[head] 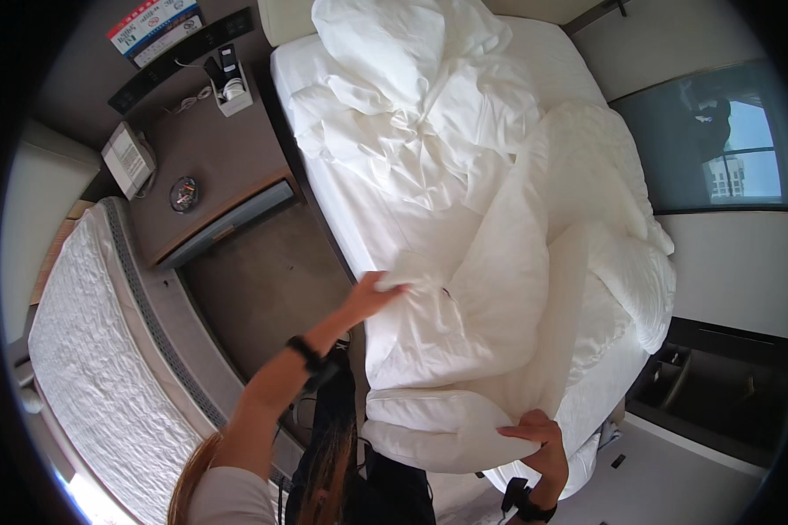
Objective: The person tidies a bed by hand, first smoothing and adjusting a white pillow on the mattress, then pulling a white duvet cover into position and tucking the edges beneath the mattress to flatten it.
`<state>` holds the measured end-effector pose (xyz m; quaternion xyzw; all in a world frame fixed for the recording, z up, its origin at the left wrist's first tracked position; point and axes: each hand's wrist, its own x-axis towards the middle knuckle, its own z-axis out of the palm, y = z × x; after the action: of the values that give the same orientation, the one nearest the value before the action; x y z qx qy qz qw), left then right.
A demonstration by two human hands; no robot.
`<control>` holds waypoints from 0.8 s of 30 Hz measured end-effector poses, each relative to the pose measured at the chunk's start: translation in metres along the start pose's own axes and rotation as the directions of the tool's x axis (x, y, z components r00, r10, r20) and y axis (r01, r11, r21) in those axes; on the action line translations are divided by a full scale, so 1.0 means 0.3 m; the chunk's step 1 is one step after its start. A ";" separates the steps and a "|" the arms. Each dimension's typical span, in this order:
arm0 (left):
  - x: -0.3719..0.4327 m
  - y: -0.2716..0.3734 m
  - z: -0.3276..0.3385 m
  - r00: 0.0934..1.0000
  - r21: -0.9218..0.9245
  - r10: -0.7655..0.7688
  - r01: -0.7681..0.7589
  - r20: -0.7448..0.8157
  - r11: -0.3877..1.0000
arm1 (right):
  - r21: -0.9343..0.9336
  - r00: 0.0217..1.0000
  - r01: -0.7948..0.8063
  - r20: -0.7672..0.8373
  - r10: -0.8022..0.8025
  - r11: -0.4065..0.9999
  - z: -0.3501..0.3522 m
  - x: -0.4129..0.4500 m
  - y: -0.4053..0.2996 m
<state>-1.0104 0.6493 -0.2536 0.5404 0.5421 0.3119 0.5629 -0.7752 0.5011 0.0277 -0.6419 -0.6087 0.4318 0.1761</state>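
Note:
White bedding lies across the bed before me. My left hand grips an edge of a white duvet near the bed's left side. Lower right, my right hand pinches a folded part of the same duvet close to the foot of the bed. Between my hands the cloth spreads in loose folds, and a thick fold hangs toward my legs. A crumpled heap of white bed linen covers the head end. The fitted white sheet shows between the heap and the duvet.
Left of the bed stands a nightstand bearing a telephone, an ashtray with cigarette butts and a white box with remote controls. A second bed with a quilted mattress pad lies beyond the floor gap. Dark open shelving is at right.

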 end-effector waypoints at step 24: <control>-0.415 0.150 -0.572 0.997 -0.901 -0.080 0.050 0.018 0.431 | -0.061 0.733 0.622 0.397 -0.553 0.781 0.482 0.816 -0.500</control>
<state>-1.1895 0.5891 -0.1476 0.1322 0.3211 0.5380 0.7681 -1.0086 0.7159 -0.0245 -0.3394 -0.8403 0.4027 0.1285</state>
